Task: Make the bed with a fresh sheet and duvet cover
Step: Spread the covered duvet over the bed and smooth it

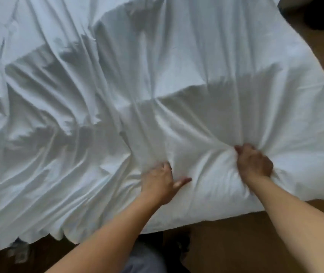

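A slip is judged the main risk. The cover [157, 85] is bunched in the right hand [253, 164], and only a small knot of cloth is held. If it is pulled hard, the knot could be lost, or the cloth could be dragged without the filling beneath, so that the padding is left lumped at one end. A second risk is seen at the near edge. The hem at 7 o'clock hangs past the bed side and could be drawn down to the floor [226, 243] if both hands are pulled toward the body. An uneven pull is also likely, since the left hand [160, 181] is set lower and nearer than the right.

The right hand is clenched knuckles-up on a gather of cover at about 4 o'clock, with creases radiating from it. The left hand is placed at about 5 o'clock; its fingers [166, 167] are curled into a fold and their tips are buried in cloth, while the thumb [184, 181] is held out straight along the surface. Both forearms are bare and are stretched forward from 6 o'clock.

The cover is spread over nearly the whole view. It is puffed and smoother between 2 and 4 o'clock and deeply wrinkled from 8 to 11 o'clock. Brown floor is seen from 3 to 6 o'clock.
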